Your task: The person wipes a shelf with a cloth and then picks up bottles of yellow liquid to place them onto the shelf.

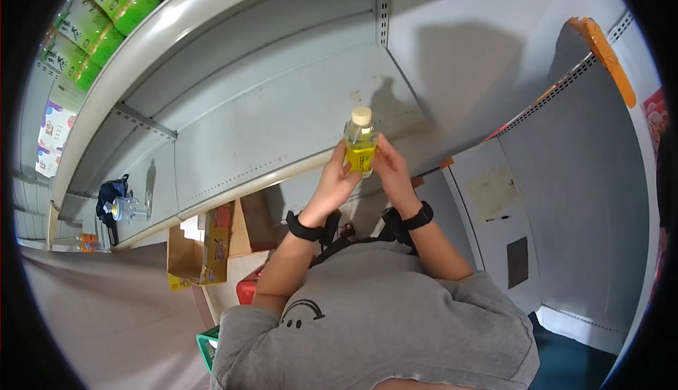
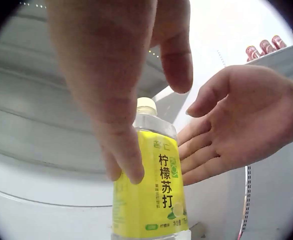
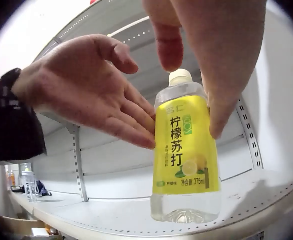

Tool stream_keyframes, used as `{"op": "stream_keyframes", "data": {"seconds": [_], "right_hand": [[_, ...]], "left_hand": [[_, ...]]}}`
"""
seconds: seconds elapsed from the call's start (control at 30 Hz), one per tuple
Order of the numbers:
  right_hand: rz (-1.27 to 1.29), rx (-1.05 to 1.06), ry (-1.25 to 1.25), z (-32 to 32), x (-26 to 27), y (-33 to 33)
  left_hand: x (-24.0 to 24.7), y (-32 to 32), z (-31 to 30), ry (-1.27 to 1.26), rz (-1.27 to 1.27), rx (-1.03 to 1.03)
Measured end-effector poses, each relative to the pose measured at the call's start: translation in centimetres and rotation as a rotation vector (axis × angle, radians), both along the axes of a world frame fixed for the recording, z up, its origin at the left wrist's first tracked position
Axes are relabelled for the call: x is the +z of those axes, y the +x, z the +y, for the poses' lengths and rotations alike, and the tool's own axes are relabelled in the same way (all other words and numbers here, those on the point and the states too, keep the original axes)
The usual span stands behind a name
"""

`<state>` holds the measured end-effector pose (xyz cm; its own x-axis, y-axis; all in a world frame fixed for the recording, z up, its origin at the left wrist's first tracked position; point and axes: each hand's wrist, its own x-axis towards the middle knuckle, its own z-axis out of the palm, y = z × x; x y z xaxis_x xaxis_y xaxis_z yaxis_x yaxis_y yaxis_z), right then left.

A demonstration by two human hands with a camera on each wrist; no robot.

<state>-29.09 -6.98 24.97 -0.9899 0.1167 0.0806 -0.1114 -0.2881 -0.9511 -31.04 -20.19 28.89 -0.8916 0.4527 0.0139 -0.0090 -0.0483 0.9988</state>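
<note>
A clear bottle with a yellow label [image 1: 361,156] and a cream cap stands upright between my two hands, over the front of the shelf. My left hand [image 1: 337,180] presses straight fingers against one side of it. From the other side, my right hand [image 1: 393,175] bears on it with extended fingers. Both thumbs sit apart from the bottle, near the height of its cap [image 3: 180,76]. Dark Chinese characters and a lemon picture [image 3: 194,165] show on the label, and clear liquid shows below it.
Before me runs a grey metal shelf [image 1: 261,118] with a raised front lip. At its left end are a clear jug [image 1: 130,209] and a dark cloth item [image 1: 109,196]. Green-labelled bottles [image 1: 92,26] fill the upper shelf. Below stand open cardboard boxes [image 1: 187,252]. A grey wall panel [image 1: 579,178] rises at right.
</note>
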Motion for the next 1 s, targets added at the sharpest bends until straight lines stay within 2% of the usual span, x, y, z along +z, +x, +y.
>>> {"op": "stream_keyframes", "data": {"seconds": [0.13, 0.27, 0.4, 0.47, 0.57, 0.63, 0.77, 0.87, 1.0], "right_hand": [[-0.034, 0.01, -0.027, 4.2, 0.3, -1.3], [-0.022, 0.018, 0.0, 8.9, -0.6, -3.8], [-0.008, 0.049, 0.003, 12.7, -2.3, -7.1], [-0.041, 0.061, 0.041, 13.9, -2.5, -8.2], [-0.021, 0.082, 0.067, 14.9, -3.3, -9.9], [-0.033, 0.08, 0.066, 15.1, -4.1, -11.1], [-0.064, 0.077, 0.014, 15.4, -5.9, -11.9], [-0.096, 0.093, -0.074, 15.9, -6.9, -12.7], [-0.117, 0.082, -0.04, 16.3, -7.5, -13.1]], "left_hand": [[-0.3, -2.4, 3.6, -0.02, -0.05, -0.004], [-2.5, -4.4, 8.2, 0.087, -0.051, 0.085], [-4.4, -7.1, 11.8, 0.104, 0.004, 0.178], [-4.8, -8.2, 13.0, 0.103, -0.052, 0.213], [-6.0, -9.0, 14.2, 0.141, -0.057, 0.247], [-7.0, -9.3, 14.8, 0.197, 0.041, 0.275], [-7.1, -9.5, 14.7, 0.228, -0.074, 0.251], [-8.9, -10.5, 14.7, 0.218, -0.022, 0.229], [-9.9, -11.1, 14.7, 0.308, -0.055, 0.235]]}}
